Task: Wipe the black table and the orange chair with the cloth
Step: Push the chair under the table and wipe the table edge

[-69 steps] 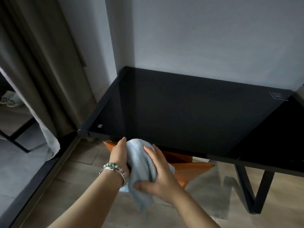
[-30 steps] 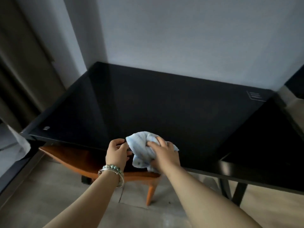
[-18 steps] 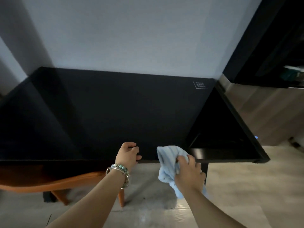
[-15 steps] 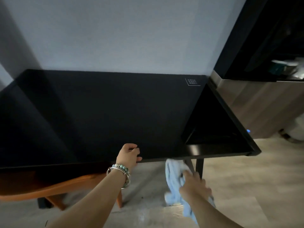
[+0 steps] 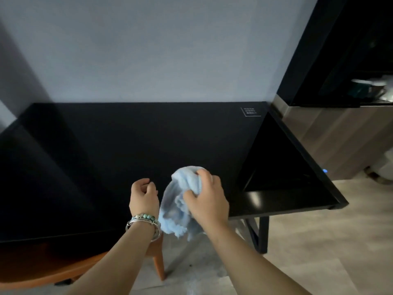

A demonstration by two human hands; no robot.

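Fingers (image 5: 202, 173) of right hand (image 5: 207, 201) clutch cloth (image 5: 176, 207) over black table (image 5: 127, 145); left hand (image 5: 144, 196) hovers loosely curled, empty.

The glossy black tabletop (image 5: 127, 150) stands against the far wall (image 5: 148, 50), with a small white printed square (image 5: 250, 112) at its far right corner. A bunched light-blue cloth (image 5: 178, 207) hangs across its near edge; whether it touches the surface cannot be told. On the pale floor (image 5: 319, 241) stand the black table leg (image 5: 263, 235) and, near left, the orange chair (image 5: 63, 271), tucked under.
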